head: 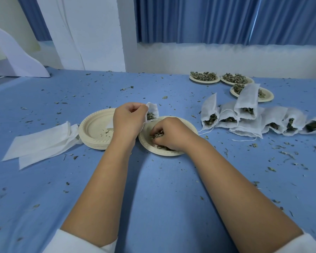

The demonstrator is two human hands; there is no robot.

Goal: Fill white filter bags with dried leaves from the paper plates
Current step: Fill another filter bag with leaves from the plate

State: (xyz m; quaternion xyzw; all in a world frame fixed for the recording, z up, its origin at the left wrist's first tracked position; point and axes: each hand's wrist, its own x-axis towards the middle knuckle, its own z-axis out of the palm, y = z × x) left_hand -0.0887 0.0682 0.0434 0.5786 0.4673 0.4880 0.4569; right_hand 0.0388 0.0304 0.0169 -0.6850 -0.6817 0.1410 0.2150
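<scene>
Mid-fill: your left hand (129, 119) pinches the filter bag (152, 111) open; right fingers (158, 136) close on dried leaves (158, 135), next lift them just up-left to the bag mouth.

1. A blue table (153, 189) is carrying everything, and leaf crumbs (285, 154) are lying scattered all over it.
2. A stack of empty paper plates (95, 128) is sitting near the middle.
3. Just left of the stack, flat empty filter bags (38, 145) are lying, touching it.
4. Just right of the stack, a single plate (148, 143) of leaves is resting.
5. Further right, filled bags (254, 119) are lying in an overlapping row.
6. Beyond that row, three plates of leaves (204, 77) are sitting, the nearest partly under a bag.
</scene>
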